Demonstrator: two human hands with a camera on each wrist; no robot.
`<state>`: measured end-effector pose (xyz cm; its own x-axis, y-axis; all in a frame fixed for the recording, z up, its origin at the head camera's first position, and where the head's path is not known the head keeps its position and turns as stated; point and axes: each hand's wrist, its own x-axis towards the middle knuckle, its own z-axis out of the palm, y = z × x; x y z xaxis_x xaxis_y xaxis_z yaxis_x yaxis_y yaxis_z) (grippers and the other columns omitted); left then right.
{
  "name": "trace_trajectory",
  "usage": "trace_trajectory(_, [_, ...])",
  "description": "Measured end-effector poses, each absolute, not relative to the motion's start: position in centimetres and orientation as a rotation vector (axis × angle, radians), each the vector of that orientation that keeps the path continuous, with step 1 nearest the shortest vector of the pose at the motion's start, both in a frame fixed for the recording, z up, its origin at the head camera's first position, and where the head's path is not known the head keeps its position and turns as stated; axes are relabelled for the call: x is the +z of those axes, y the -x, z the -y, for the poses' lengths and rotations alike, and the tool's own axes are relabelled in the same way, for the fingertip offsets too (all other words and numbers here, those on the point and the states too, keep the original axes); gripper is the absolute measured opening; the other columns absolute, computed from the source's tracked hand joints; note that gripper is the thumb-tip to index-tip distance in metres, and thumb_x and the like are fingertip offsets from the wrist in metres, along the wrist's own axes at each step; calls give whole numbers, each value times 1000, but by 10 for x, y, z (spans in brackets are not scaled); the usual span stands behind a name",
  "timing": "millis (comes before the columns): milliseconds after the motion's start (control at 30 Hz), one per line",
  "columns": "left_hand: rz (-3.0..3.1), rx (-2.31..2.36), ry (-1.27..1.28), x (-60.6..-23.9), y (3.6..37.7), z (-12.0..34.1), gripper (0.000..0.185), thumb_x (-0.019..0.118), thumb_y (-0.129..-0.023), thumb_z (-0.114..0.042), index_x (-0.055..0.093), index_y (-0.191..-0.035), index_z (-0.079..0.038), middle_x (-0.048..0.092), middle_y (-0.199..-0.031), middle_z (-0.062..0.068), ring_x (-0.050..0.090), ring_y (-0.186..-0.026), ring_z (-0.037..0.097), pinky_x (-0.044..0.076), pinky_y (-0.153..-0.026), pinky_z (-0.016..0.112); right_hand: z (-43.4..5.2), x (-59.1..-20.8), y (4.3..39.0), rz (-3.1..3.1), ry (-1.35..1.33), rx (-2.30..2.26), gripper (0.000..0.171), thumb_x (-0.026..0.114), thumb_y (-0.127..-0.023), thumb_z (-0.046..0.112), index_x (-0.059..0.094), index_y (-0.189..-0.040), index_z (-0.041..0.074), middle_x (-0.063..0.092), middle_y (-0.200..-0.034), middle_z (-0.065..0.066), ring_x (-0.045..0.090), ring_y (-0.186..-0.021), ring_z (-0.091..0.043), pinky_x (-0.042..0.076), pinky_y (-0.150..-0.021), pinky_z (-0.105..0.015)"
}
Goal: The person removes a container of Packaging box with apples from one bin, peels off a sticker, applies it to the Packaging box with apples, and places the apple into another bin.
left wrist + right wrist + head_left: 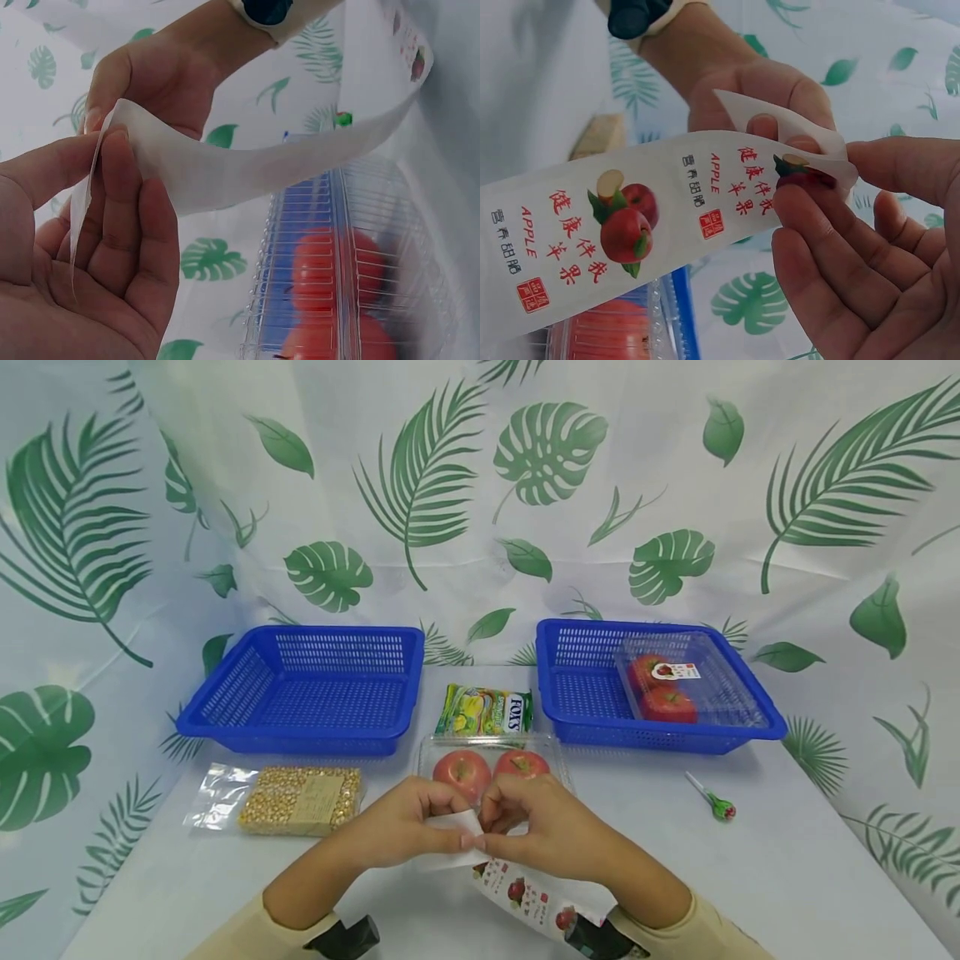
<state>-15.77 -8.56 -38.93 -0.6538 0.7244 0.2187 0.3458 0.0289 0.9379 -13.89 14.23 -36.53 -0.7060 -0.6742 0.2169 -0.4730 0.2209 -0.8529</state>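
One apple box [731,681] sits labelled in the right-side basket [660,737]; nearer box [491,762] seemingly left to label, your left hand [408,827] and right hand [555,827] both pinching the label strip [525,897]

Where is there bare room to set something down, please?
The table is bare either side of the lollipop and in front of the corn bag; the left basket is free inside. The middle is crowded with candy bag, apple box, left hand, right hand and label strip.
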Motion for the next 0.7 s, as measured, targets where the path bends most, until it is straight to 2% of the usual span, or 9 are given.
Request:
trace_trajectory(400, [-1981,1642,-1060,-387,158,87,11,71,-86,-3,67,-93,4,71,-85,8,61,-74,9,53,-66,25,-149,-366,143,-2308,1277,-1440,17,70,-87,4,60,-96,14,67,-89,0,66,-78,-8,57,-69,-30])
trace_trajectory(567, [-1936,1639,-1079,-386,158,88,12,70,-87,-2,66,-96,4,71,-87,7,61,-75,9,53,-67,26,-151,-365,144,-2306,1314,-1411,23,69,-84,-3,61,-97,14,65,-86,5,63,-75,-7,56,-67,-28])
trace_trajectory(700, [-1966,1581,-1082,-383,158,93,16,71,-87,-3,66,-101,2,70,-89,5,61,-76,11,53,-67,26,-154,-364,146,-2279,1392,-1371,21,68,-83,-4,65,-96,13,65,-85,6,62,-75,-6,56,-66,-28])
